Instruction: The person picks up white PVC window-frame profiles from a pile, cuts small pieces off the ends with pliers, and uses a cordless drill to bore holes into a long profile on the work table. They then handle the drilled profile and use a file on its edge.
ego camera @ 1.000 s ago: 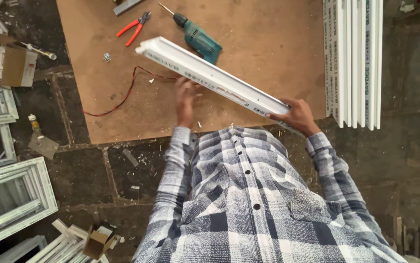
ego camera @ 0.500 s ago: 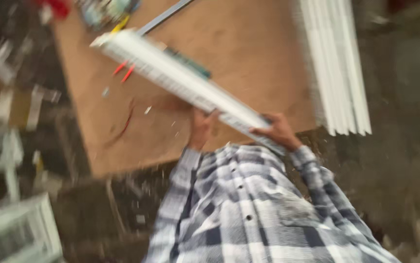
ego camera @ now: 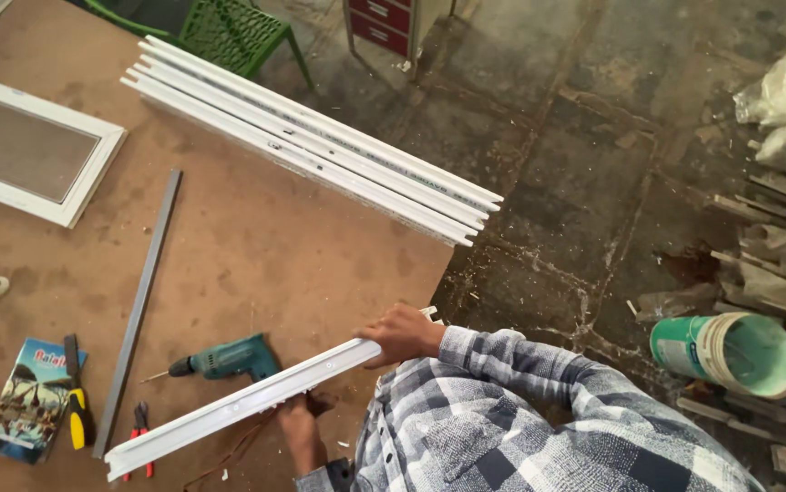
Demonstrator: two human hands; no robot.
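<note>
A long white plastic profile (ego camera: 229, 408) is held in both my hands, slanting above the near corner of the brown board table (ego camera: 256, 255). My right hand (ego camera: 400, 333) grips its right end from above. My left hand (ego camera: 297, 426) holds it from below, near the middle. Just beyond the profile, a teal power drill (ego camera: 224, 359) lies on the table. My checked shirt sleeves fill the lower right.
Several white profiles (ego camera: 320, 150) lie stacked across the table's far edge. A grey metal bar (ego camera: 138, 305), red pliers (ego camera: 142, 424), a yellow-handled tool (ego camera: 77, 417), a booklet (ego camera: 28, 396) and a white window frame (ego camera: 28, 150) lie on the table. A green bucket (ego camera: 730, 351) and a green chair (ego camera: 229, 32) stand on the floor.
The view has swung round, so the table now lies to my left. The white profile stays in both hands, now held lower over the table's near corner.
</note>
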